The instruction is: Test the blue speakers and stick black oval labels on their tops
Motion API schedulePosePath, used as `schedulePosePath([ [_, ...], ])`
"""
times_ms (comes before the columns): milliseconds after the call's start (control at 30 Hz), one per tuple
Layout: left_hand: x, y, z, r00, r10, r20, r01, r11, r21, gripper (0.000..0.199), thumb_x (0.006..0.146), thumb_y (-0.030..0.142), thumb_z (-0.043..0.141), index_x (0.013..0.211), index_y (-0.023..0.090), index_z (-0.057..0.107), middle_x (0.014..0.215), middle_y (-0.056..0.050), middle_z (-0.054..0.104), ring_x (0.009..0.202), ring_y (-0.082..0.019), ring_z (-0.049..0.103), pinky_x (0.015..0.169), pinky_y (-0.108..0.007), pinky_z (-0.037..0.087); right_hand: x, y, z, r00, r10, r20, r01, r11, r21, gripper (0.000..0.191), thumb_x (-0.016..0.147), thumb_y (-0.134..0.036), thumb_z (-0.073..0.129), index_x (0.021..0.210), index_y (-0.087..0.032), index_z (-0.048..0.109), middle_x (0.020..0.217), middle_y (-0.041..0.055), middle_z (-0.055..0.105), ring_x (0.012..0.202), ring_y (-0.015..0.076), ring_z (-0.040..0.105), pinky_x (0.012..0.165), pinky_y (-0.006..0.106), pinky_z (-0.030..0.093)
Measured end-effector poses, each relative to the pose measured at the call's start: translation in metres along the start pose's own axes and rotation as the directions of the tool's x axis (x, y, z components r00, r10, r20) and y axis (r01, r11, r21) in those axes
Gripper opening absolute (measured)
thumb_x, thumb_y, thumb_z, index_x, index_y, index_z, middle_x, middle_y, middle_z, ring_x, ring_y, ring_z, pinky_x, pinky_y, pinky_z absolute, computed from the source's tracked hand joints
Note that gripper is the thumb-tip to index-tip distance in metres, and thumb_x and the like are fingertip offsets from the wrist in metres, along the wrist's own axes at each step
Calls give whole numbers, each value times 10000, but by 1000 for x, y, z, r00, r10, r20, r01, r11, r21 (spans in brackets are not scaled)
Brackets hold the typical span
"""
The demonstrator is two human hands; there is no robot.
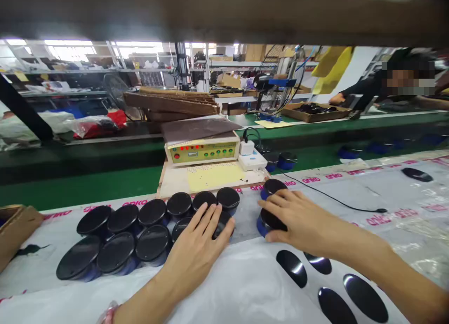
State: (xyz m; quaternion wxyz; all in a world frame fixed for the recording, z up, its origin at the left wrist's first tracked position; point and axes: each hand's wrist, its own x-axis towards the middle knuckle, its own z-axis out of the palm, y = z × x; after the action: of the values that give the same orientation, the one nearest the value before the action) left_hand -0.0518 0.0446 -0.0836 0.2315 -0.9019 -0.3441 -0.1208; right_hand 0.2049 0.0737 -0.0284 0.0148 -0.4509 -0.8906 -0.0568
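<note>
Two rows of round pieces with glossy black tops and blue sides point(153, 243) stand close together on the covered table. My left hand point(201, 239) lies over the right end of these rows, its fingers stretched out and resting on the black tops. Farther right, my right hand point(298, 216) curves its thumb and fingers round another black-topped blue piece point(268, 221), partly hiding it. Just behind that one stands a similar piece point(273, 187), touched or nearly touched by my fingers. Several flat black discs point(292, 268) lie on white sheeting below my right forearm.
A control box with red lights point(203, 148) stands behind the rows, beside a white power adapter point(252, 160). A black cable point(336, 201) crosses the table at right. More blue pieces point(287, 161) sit on the green conveyor point(105, 186). Across it, a person point(379, 85) works near a tray point(315, 112).
</note>
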Motion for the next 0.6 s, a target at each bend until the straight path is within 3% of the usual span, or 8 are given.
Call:
schedulePosePath([
  [67, -4, -2, -2, 999, 49, 15, -49, 999, 1, 487, 897, 130, 442, 1380, 141, 381, 1420, -181, 415, 1332, -300, 360, 1110, -491, 254, -8, 5, 4, 998, -30, 58, 28, 999, 27, 442, 764, -326, 689, 1171, -184, 592, 1049, 111, 619, 933, 303, 561, 781, 455, 480],
  [133, -8, -5, -4, 995, 98, 14, -98, 995, -9, 563, 834, 15, 372, 1387, 124, 372, 1452, -137, 381, 1345, -260, 345, 1122, -432, 251, -11, 1, 6, 999, -14, 37, 11, 997, 77, 430, 818, -288, 632, 1224, -175, 549, 1134, 127, 582, 972, 292, 546, 814, 443, 467],
  [267, -13, -11, -7, 990, 139, 36, -137, 989, -49, 793, 652, -106, 303, 1404, 141, 348, 1462, -61, 378, 1337, -193, 363, 1089, -350, 322, 5, 4, -2, 999, 0, 41, -6, 990, 142, 362, 837, -377, 615, 1147, -191, 602, 1106, 100, 607, 1040, 275, 526, 880, 400, 448],
  [367, -11, -15, -11, 984, 167, 66, -163, 984, -67, 737, 722, -70, 326, 1423, 161, 318, 1459, -56, 380, 1326, -207, 383, 1065, -363, 365, 37, 44, -12, 995, 91, 37, -95, 987, 129, 237, 914, -371, 515, 1013, -202, 648, 1074, 65, 624, 1005, 205, 565, 890, 347, 454],
  [433, -9, -17, -14, 979, 192, 71, -188, 981, -52, 582, 850, 42, 381, 1419, 153, 328, 1444, -67, 403, 1306, -216, 414, 1043, -351, 401, 58, 84, -12, 964, 267, 3, -266, 960, 91, 290, 919, -330, 528, 1158, -169, 563, 1188, 82, 568, 1025, 214, 569, 873, 431, 470],
  [500, -6, -20, -18, 977, 204, 62, -202, 979, -35, 489, 917, 189, 444, 1399, 156, 367, 1419, -78, 439, 1275, -228, 455, 1007, -342, 444, 76, 123, -4, 915, 404, 12, -403, 913, 66, 331, 906, -324, 555, 1198, -169, 535, 1222, 88, 547, 1031, 223, 572, 855, 443, 488],
  [600, -2, -24, -25, 978, 207, 6, -207, 978, -37, 430, 930, 278, 469, 1350, 186, 446, 1377, -86, 495, 1214, -244, 519, 949, -343, 490, 94, 159, 21, 869, 493, 47, -495, 866, 64, 330, 903, -324, 563, 1191, -165, 541, 1196, 84, 563, 1001, 214, 588, 827, 425, 507],
])
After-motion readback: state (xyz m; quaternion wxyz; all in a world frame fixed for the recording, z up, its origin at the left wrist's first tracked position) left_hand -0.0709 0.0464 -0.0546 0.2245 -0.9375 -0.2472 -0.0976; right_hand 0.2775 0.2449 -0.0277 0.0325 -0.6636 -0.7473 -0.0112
